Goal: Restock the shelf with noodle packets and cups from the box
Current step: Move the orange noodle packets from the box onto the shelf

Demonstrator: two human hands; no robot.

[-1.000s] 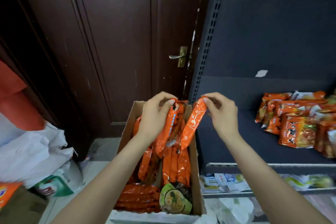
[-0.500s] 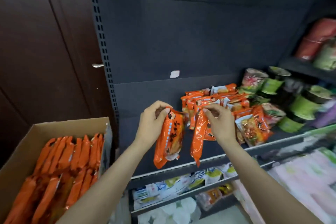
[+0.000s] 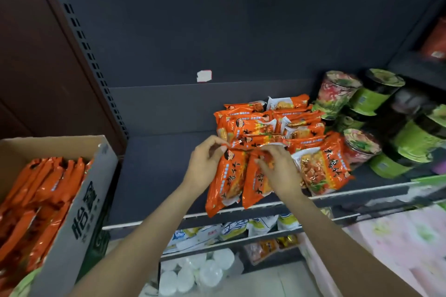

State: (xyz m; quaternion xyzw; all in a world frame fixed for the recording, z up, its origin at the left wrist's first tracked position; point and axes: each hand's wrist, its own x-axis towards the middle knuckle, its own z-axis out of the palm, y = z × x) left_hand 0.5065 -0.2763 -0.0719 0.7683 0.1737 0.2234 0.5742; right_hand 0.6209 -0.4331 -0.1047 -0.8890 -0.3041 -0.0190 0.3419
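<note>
My left hand (image 3: 205, 166) pinches the top of an orange noodle packet (image 3: 225, 183) that leans over the front of the dark shelf (image 3: 159, 169). Beside it, my right hand (image 3: 277, 171) grips the top of a second orange packet (image 3: 255, 185). Both packets sit just left of a pile of orange packets (image 3: 270, 123) lying on the shelf. Green and red noodle cups (image 3: 362, 106) stand at the shelf's right. The cardboard box (image 3: 79, 212) at lower left holds several more orange packets (image 3: 41, 200).
The shelf's left half is bare. A perforated upright (image 3: 87, 55) and a brown door (image 3: 36, 55) bound the left side. Lower shelves carry white and blue packs (image 3: 217, 231) and white plastic tubs (image 3: 198, 272). Pink packs (image 3: 398, 243) lie at lower right.
My view swung right from the box to the shelf. Both hands carried one orange packet each from the box and lowered them onto the shelf next to the pile.
</note>
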